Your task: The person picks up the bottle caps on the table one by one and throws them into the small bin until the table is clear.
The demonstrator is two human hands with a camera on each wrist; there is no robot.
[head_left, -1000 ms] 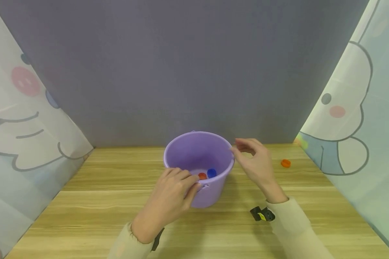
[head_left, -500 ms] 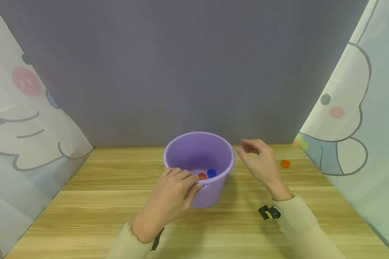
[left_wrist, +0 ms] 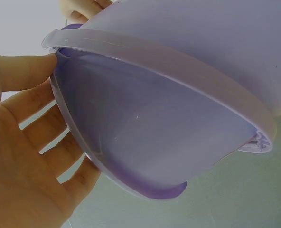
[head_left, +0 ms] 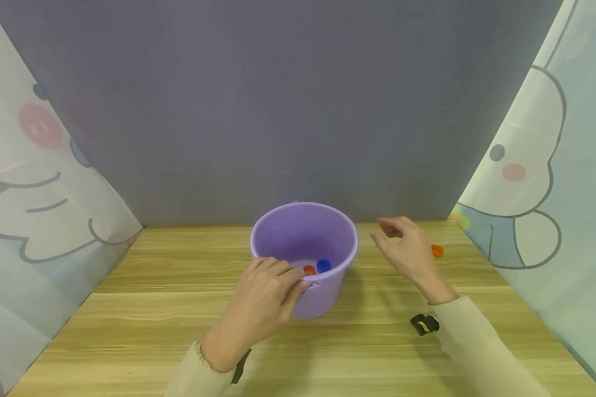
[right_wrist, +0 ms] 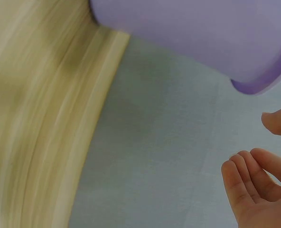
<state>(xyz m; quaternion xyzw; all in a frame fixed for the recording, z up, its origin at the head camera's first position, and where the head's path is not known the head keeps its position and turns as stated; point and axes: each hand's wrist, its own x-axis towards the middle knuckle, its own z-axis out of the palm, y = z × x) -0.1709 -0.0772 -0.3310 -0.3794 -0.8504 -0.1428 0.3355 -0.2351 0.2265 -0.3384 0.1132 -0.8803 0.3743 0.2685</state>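
Note:
A purple bucket (head_left: 323, 298) stands upright on the table, with a small red round piece (head_left: 309, 270) and a blue round piece (head_left: 323, 266) at its bottom. My left hand (head_left: 260, 295) grips the near-left part of its rim, fingers over the edge. In the left wrist view the thumb and fingers of that hand (left_wrist: 31, 137) lie along the rim. To the right of the bucket my right hand (head_left: 407, 251) hovers apart from it, fingers loosely bent and holding nothing. The right wrist view shows this hand (right_wrist: 259, 185) below the bucket's side (right_wrist: 178, 28).
An orange ring-like piece (head_left: 437, 251) lies on the wooden table (head_left: 179, 309), just beyond the right hand. A dark grey panel (head_left: 298, 110) rises at the back edge. Printed cartoon curtains (head_left: 531, 165) flank both sides.
My right hand has let go of the bucket's right rim and moved right, towards the orange piece. The left hand and bucket have stayed in place.

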